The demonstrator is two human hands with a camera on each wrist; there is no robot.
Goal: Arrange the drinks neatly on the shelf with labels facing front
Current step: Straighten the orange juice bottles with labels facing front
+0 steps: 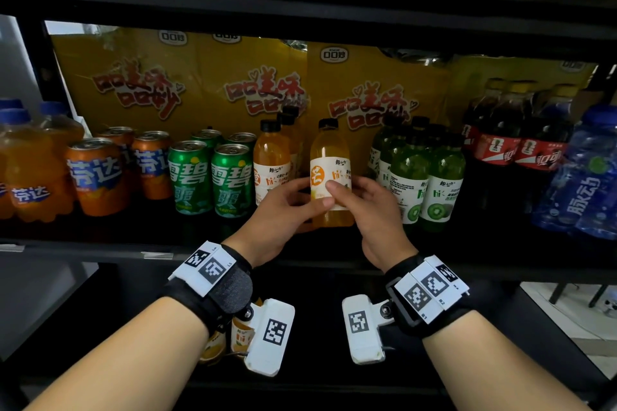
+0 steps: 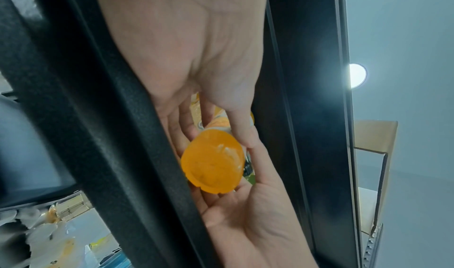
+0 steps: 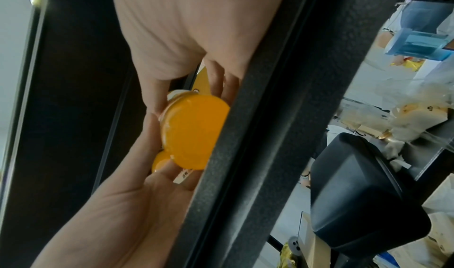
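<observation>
I hold a small orange juice bottle (image 1: 330, 173) with a black cap and white label upright in both hands, its label towards me. It hangs just above the front of the black shelf (image 1: 100, 248), in a gap between a row of matching orange bottles (image 1: 272, 167) and the green kiwi bottles (image 1: 440, 190). My left hand (image 1: 314, 198) grips its lower left side, thumb across the label. My right hand (image 1: 347, 188) pinches its right side. From below, the left wrist view shows the bottle's round base (image 2: 211, 161) and the right wrist view shows the base (image 3: 191, 132) between both hands.
Left of the gap stand green Sprite cans (image 1: 232, 180), orange Fanta cans (image 1: 96, 177) and Fanta bottles (image 1: 30, 173). Cola bottles (image 1: 500, 143) and blue bottles (image 1: 581, 177) fill the right. Yellow snack bags (image 1: 360, 87) line the back. More orange bottles (image 1: 242, 334) sit on the shelf below.
</observation>
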